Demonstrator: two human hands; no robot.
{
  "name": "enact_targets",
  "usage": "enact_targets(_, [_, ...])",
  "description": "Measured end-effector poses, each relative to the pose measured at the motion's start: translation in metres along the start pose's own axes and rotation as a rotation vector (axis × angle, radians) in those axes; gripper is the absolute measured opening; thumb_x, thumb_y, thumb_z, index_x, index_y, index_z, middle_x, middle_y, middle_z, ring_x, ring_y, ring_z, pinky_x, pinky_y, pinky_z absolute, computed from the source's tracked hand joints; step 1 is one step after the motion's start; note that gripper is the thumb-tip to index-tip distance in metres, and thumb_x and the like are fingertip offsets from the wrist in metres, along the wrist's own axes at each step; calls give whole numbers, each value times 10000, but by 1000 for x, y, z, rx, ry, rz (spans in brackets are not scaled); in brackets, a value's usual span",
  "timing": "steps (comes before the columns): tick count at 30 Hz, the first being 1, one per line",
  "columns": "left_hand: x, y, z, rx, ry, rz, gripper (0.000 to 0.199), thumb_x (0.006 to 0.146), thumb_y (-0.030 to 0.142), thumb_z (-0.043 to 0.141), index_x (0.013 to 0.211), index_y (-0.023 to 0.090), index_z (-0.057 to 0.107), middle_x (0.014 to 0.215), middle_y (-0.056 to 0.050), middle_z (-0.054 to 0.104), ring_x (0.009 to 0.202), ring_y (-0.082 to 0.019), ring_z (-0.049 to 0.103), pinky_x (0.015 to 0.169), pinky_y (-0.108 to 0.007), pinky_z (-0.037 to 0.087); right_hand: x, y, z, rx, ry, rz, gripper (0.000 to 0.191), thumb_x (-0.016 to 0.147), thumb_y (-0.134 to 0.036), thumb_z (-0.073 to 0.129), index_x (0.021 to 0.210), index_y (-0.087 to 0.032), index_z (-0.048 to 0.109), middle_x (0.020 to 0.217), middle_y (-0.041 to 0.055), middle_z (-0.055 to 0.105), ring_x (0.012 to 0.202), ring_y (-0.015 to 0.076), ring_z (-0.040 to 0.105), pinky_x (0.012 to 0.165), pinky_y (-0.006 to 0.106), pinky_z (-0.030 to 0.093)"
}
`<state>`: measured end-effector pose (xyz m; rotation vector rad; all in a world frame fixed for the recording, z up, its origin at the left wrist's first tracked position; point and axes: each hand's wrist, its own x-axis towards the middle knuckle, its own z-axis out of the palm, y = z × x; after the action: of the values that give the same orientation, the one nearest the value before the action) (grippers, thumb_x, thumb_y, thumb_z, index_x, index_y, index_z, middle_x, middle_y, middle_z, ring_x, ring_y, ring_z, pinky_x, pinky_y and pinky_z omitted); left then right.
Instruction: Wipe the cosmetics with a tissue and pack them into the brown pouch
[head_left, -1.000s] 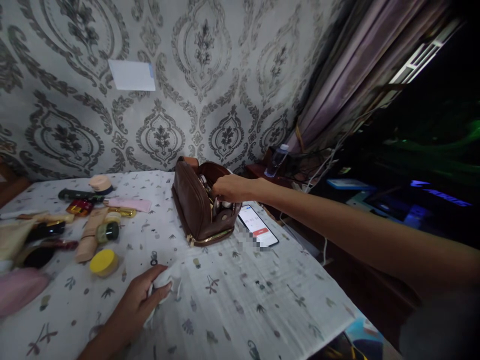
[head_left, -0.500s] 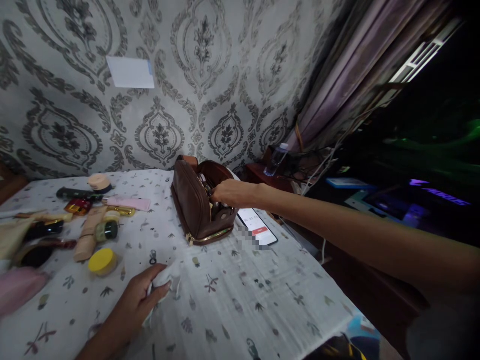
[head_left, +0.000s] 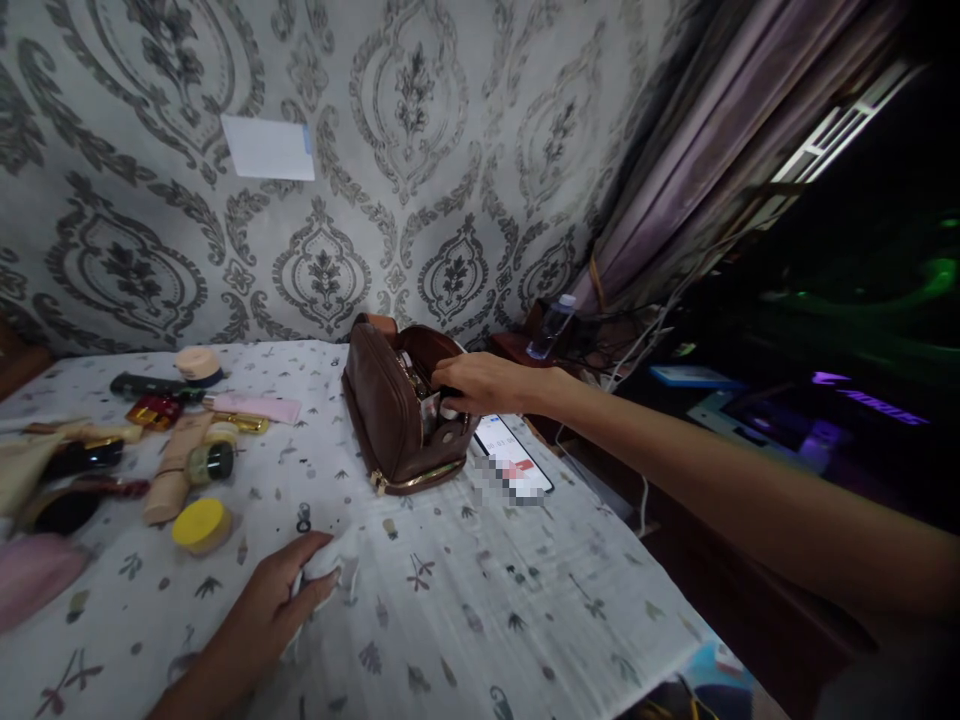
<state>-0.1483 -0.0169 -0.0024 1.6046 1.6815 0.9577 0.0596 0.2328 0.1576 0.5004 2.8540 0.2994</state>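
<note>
A brown leather bag (head_left: 386,410) stands unzipped on the patterned white cloth (head_left: 420,640), with small items showing inside. My right hand (head_left: 480,382) reaches over its right side into the opening, fingers bent; what they hold, if anything, is hidden in the bag. Nearer to me, my left hand (head_left: 277,600) is closed round a crumpled white tissue (head_left: 334,580) just above the cloth. A phone (head_left: 517,460) with a lit screen lies against the right side of the bag.
To the left lie a yellow-lidded jar (head_left: 201,526), beige tubes (head_left: 176,470), a pink tube (head_left: 262,408), a dark bottle (head_left: 154,388) and other cosmetics. A water bottle (head_left: 551,328) stands behind right. A cable hangs beside the table's right edge.
My right hand has shifted slightly right and up within the bag's opening, uncovering more of the items inside. My left hand keeps its hold on the tissue.
</note>
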Motion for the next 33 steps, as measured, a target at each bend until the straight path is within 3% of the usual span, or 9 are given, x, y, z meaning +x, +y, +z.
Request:
enact_targets(10, [0,-4,1,-7,-10,-10,286,841,475,554,873,230,698,798,-18,726,801,-225,684,713,-249,545,-2,-15,1,-136,-78,174,181,876,-209,596,1008,-116,679,1151,132,611,915,217,666,627,280,412])
enact_targets(20, [-2,-11,3,4,12,-9,316,849,479,553,952,219,701,913,-44,748,902,-244,698,775,-259,549,-2,-9,4,-92,-41,155,156,850,-202,635,977,-120,675,1094,113,622,892,207,654,617,279,379])
enact_targets(33, [-2,-4,1,2,18,21,322,858,464,545,969,216,717,883,-29,759,772,-210,689,705,-251,557,-6,-15,-2,-58,-45,171,251,864,-226,655,1098,-135,661,1118,110,623,947,209,639,669,261,396])
